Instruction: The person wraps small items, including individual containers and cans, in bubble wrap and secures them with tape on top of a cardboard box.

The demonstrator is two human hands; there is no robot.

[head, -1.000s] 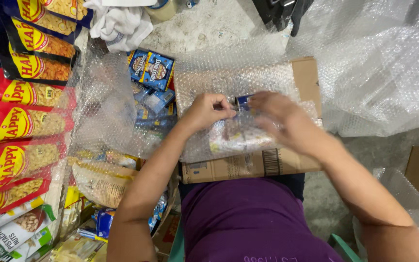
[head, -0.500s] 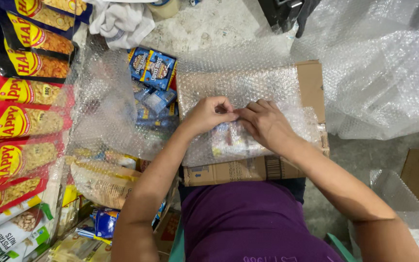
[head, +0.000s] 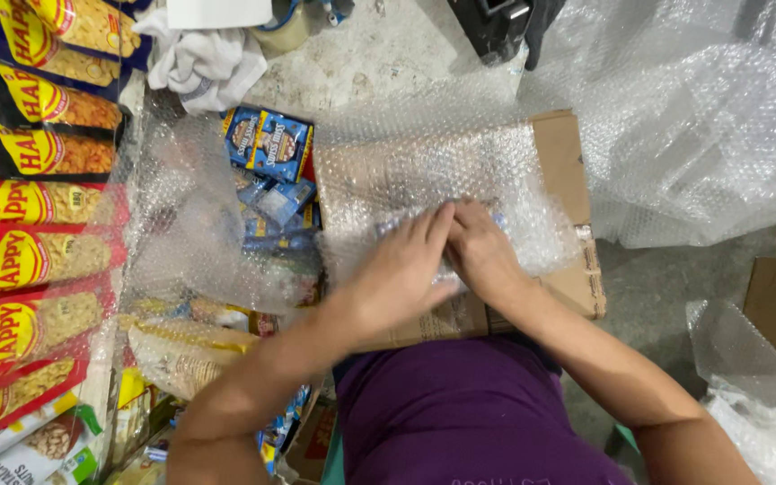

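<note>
1. Bubble wrap sheet [head: 424, 171] is lying over a flat cardboard box [head: 560, 153] on the person's lap
2. Left hand [head: 403, 269] and right hand [head: 482, 253] are pressing side by side, fingers extended, flat on a wrapped packet [head: 388, 224], gripping nothing
3. Blue snack packets [head: 271, 144] are sitting just left of the cardboard, red snack bags [head: 38, 260] further left

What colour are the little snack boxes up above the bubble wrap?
The small snack boxes are blue, each with a round brownish picture on the front. The head view shows them.

Red snack bags [head: 33, 260] far left — blue packets [head: 271, 144] upper centre.
</note>
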